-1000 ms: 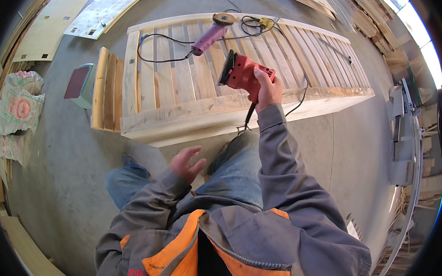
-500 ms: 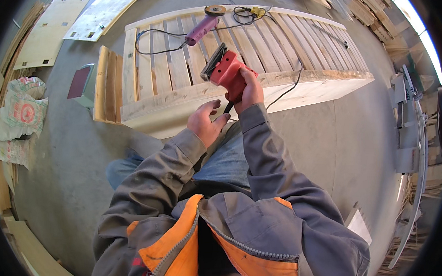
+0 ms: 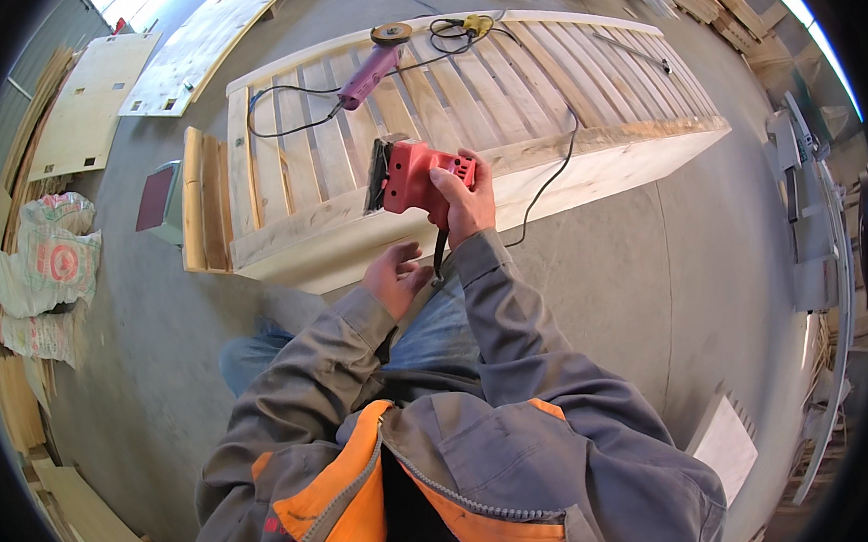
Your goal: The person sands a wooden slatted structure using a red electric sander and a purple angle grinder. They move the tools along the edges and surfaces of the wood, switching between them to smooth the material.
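My right hand (image 3: 470,206) is closed around the body of a red electric sander (image 3: 415,179). The sander is tipped on its side, so its dark flat pad faces left. A black cord (image 3: 440,254) runs down from the sander's lower end. Just left of that cord is my left hand (image 3: 395,279), its fingers bent and apart with nothing seen in them. Both hands are in front of the near side of a slatted wooden frame (image 3: 353,226). On its slats lies a purple angle grinder (image 3: 369,76) with a round disc.
A yellow plug (image 3: 477,24) with coiled black cord and a thin metal bar (image 3: 633,52) rest on the slats. Left of the frame stands a grey-green box (image 3: 165,209) with a dark red face. White woven sacks (image 3: 52,257) lie farther left. Stacked boards line the right.
My right hand has turned the sander, and its pad now faces more squarely left. The whole scene has shifted slightly in view. My left hand stays near the cord.
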`<state>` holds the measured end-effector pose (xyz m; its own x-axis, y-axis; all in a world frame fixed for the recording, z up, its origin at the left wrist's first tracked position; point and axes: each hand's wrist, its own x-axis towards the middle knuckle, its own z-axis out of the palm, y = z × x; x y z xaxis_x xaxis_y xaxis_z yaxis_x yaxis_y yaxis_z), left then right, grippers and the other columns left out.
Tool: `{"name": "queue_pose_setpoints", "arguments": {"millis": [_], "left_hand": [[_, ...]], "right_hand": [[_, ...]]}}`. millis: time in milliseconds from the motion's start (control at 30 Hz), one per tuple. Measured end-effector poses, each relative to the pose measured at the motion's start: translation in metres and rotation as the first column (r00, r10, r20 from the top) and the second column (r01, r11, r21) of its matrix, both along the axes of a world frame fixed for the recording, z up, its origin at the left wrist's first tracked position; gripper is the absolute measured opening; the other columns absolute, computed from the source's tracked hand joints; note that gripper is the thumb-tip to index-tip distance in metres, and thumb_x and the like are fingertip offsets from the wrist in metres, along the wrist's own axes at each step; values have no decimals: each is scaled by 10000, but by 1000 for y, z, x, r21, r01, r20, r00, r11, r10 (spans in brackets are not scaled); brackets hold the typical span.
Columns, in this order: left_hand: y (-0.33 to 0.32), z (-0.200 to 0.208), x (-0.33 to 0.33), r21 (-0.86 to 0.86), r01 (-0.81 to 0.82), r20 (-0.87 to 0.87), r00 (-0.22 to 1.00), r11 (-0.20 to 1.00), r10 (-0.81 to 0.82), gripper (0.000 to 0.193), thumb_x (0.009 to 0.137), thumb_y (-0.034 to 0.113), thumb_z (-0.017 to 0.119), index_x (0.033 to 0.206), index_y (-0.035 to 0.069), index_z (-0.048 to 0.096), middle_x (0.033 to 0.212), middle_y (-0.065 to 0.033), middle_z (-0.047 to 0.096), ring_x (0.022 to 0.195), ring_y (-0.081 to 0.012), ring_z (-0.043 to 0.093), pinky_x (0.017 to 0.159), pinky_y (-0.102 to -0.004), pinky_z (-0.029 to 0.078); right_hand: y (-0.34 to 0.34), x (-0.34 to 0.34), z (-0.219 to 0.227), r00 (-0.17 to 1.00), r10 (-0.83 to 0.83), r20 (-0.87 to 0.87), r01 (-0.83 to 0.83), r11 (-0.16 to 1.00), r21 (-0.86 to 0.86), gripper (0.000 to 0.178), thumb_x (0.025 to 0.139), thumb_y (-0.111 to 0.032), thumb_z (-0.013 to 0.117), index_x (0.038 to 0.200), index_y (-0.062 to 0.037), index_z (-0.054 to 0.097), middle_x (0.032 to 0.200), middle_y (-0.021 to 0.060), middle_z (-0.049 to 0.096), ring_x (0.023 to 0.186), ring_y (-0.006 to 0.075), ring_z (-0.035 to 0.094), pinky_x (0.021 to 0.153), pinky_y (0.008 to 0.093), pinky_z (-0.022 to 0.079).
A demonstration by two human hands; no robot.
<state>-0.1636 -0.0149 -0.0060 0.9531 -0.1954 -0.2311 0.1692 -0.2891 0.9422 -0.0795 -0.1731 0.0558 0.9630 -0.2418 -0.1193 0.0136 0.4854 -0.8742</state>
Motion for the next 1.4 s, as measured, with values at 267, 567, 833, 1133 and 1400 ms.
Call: {"name": "queue_pose_setpoints", "arguments": {"millis": [267, 567, 833, 1133, 1400], "left_hand": [[7, 12, -23, 104, 19, 396, 916, 994, -59, 447, 976, 103, 767, 1376, -27, 615, 1204, -175, 724, 1041, -218, 734, 905, -349, 610], [-16, 133, 18, 110, -54, 604, 797, 992, -23, 368, 952, -3, 725, 1313, -6, 653, 1015, -128, 726, 817, -182, 717, 718, -331, 579], [-15, 121, 70, 229, -15, 851, 489, 973, -193, 172, 965, 74, 644, 1129, 44, 685, 1096, -166, 686, 1024, -395, 657, 869, -460, 548], [-14, 126, 76, 319, 11, 830, 479, 948, -285, 172, 984, 129, 602, 1126, 73, 680, 1083, -148, 676, 1015, -393, 635, 875, -479, 531], [-11, 118, 82, 238, 72, 728, 647, 969, -227, 244, 956, 52, 702, 1198, 32, 715, 1231, -154, 730, 1144, -363, 687, 981, -455, 562]], "right_hand": [[-17, 4, -10, 999, -17, 43, 32, 926, -377, 828, 765, -224, 884, 1433, 52, 478, 1247, 178, 634, 1105, 250, 659, 942, 373, 573], [0, -22, -11, 953, 26, 301, 239, 541, -807, 799, 739, -275, 892, 1399, -23, 518, 1241, 216, 635, 1104, 406, 669, 949, 468, 561], [-1, -25, -20, 909, 229, 349, 312, 182, -932, 803, 755, -317, 891, 1447, -145, 521, 1418, 65, 532, 1294, 330, 532, 962, 427, 574], [0, -28, -31, 931, 238, 278, 242, 171, -955, 795, 785, -350, 880, 1455, -152, 501, 1411, 63, 544, 1314, 327, 530, 985, 454, 565], [-1, -9, -36, 908, 179, 378, 319, 288, -903, 671, 798, -275, 863, 1381, -76, 598, 1296, 126, 629, 1201, 339, 586, 1034, 430, 508]]}}
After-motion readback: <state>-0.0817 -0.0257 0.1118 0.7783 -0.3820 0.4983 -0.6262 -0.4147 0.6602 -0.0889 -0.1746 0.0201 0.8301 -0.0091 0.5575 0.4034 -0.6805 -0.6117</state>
